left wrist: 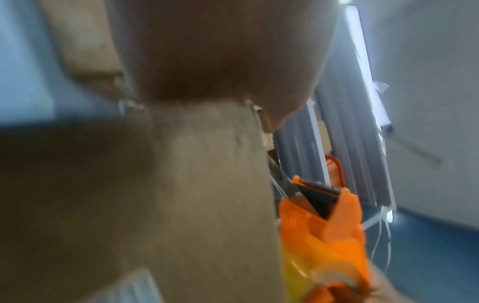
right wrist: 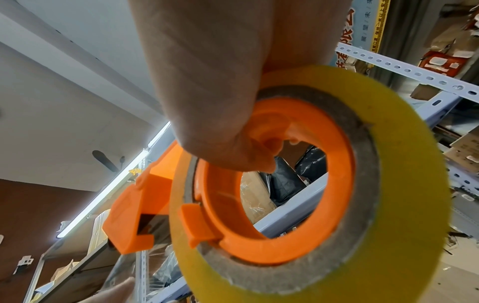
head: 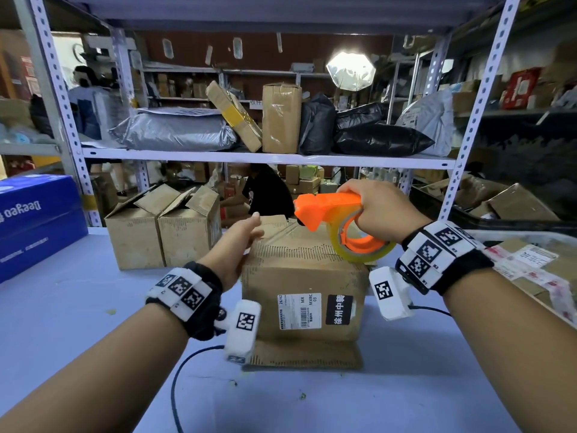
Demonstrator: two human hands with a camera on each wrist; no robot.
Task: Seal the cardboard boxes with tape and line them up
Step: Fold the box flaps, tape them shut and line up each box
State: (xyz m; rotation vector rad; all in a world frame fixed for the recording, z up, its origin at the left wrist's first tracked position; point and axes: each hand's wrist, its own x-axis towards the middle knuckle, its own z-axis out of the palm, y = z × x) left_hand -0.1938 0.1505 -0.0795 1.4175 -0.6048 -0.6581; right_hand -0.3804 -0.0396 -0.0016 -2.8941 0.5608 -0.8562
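Note:
A brown cardboard box (head: 304, 276) with shipping labels stands in the middle of the pale table, its top flaps folded down. My left hand (head: 240, 242) lies flat on the box's top left corner and presses the flap down. My right hand (head: 374, 210) grips an orange tape dispenser (head: 327, 210) holding a yellowish roll of tape (right wrist: 350, 205); its nose sits on the far middle of the box top. A clear strip of tape (head: 281, 234) runs along the seam. In the left wrist view the box (left wrist: 207, 194) and the dispenser (left wrist: 324, 225) are blurred.
Two open-flapped cardboard boxes (head: 162, 229) stand side by side at the back left of the table (head: 78, 307). A blue carton (head: 34, 220) sits far left. Taped parcels (head: 530, 270) lie at the right. A metal shelf (head: 265, 159) loaded with bags and boxes rises behind.

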